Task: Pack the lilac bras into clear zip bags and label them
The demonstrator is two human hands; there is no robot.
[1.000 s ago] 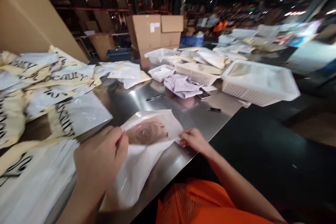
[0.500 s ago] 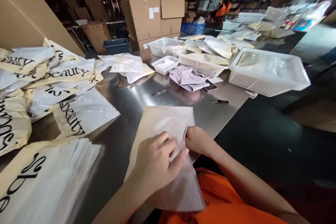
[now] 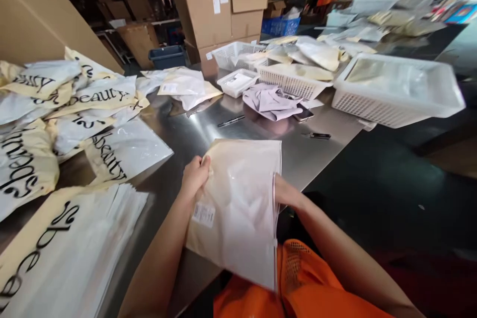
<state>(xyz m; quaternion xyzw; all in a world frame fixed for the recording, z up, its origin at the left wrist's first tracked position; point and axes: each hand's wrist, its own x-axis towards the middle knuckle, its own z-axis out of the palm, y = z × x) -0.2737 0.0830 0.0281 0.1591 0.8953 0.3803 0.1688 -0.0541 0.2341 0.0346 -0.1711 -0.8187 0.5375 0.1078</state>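
Note:
A pale cream, half-clear plastic zip bag [image 3: 246,218] is held up over the near edge of the metal table. Its left edge is pinched by my left hand [image 3: 195,177], thumb on top. My right hand [image 3: 286,192] reaches in at the bag's right-hand opening; its fingers are hidden inside, so their pose does not show. Something soft and pale seems to lie within the bag, blurred by the plastic. Low on the bag's left side is a white barcode label [image 3: 203,214].
To the left lie a stack of flat bags [image 3: 93,238] and a heap of filled bags [image 3: 100,97]. Beyond my hands are a pen [image 3: 231,120], small snips [image 3: 316,135], a folded lilac garment [image 3: 272,102], a phone [image 3: 304,115] and a white basket [image 3: 395,102]. The metal table [image 3: 294,159] ends on the right.
My left hand has moved from the middle of the bag to its left edge and now grips it there. The right hand has gone deeper into the opening. The label has come into view.

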